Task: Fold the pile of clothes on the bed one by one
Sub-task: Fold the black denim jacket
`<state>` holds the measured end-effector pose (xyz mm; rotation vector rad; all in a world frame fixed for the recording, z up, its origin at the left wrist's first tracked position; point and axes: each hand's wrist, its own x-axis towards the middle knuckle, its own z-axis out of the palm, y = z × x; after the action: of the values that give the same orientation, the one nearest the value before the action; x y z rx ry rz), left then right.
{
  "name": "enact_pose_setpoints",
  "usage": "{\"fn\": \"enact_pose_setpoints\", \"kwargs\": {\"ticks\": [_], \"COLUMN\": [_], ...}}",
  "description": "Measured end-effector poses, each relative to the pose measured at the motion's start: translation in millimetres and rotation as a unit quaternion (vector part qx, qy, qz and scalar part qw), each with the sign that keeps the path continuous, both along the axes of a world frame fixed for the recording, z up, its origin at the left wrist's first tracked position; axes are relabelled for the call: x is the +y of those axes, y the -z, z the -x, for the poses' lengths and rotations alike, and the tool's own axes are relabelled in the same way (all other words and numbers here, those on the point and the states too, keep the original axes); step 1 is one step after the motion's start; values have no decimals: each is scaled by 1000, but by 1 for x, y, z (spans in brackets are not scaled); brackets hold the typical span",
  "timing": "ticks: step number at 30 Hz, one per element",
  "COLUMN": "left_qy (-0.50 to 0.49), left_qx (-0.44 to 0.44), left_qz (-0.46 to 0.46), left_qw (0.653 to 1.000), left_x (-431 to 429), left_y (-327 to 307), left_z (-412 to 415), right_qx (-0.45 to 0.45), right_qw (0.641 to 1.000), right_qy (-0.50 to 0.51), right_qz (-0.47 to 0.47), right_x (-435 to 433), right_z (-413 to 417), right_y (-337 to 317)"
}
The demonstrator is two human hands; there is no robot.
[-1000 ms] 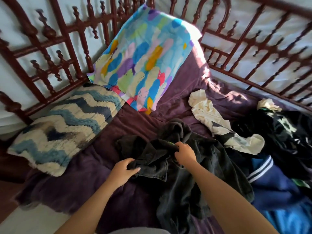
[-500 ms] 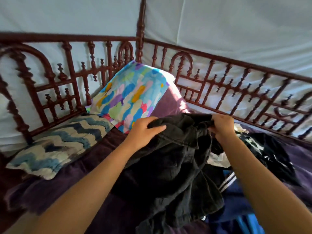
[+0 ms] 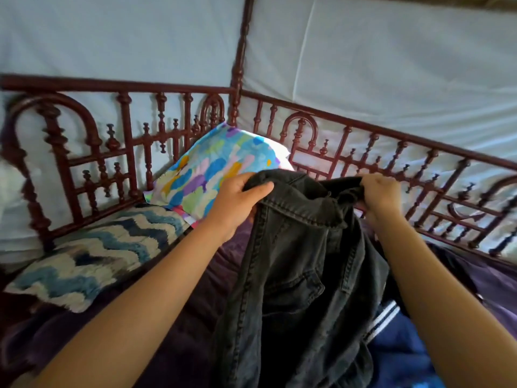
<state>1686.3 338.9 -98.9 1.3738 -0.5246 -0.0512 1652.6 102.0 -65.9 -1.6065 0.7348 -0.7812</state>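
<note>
A black denim jacket (image 3: 302,270) hangs in the air in front of me, collar up, its body drooping toward the purple bed cover (image 3: 195,317). My left hand (image 3: 237,200) grips the jacket's left shoulder by the collar. My right hand (image 3: 380,194) grips the opposite shoulder. Both hands are about level, above the bed. Behind the jacket and my right arm, a navy garment with white stripes (image 3: 391,340) lies on the bed at the lower right. The other clothes of the pile are hidden.
A colourful feather-print pillow (image 3: 212,169) leans in the bed's corner. A blue and cream zigzag cushion (image 3: 92,253) lies at the left. Dark red carved wooden railings (image 3: 419,175) run along the back and left, with a pale wall behind.
Both hands have lifted the jacket off the bed and spread it by the shoulders. My view has tilted up toward the railing and wall.
</note>
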Motion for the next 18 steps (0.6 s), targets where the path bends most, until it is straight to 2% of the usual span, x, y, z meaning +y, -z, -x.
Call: {"fn": "enact_pose_setpoints", "kwargs": {"ticks": [3,6,9,11,13,15,18], "left_qy": [-36,-94,-185,-246,-262,-215,-126], "left_qx": [3,20,12,15,84,217,341], "left_qz": [-44,-40,-24,-46,-118,-248,-393], "left_qw": [998,995,982,968,954,919,845], "left_x": [30,79,138,173,202,224,247], "left_y": [21,20,14,30,72,134,235], "left_z": [-34,-90,-157,-201,-234,-239,-202], "right_qx": [46,37,8,18,73,144,266], "right_qw": [998,996,983,970,962,936,890], "right_qy": [-33,-80,-174,-240,-258,-272,-323], "right_qz": [-11,-30,-49,-45,56,168,178], "right_x": [33,91,157,191,216,234,247], "right_z": [-44,-112,-178,-214,-238,-243,-202], "right_y": [12,-1,-10,-3,20,66,169]}}
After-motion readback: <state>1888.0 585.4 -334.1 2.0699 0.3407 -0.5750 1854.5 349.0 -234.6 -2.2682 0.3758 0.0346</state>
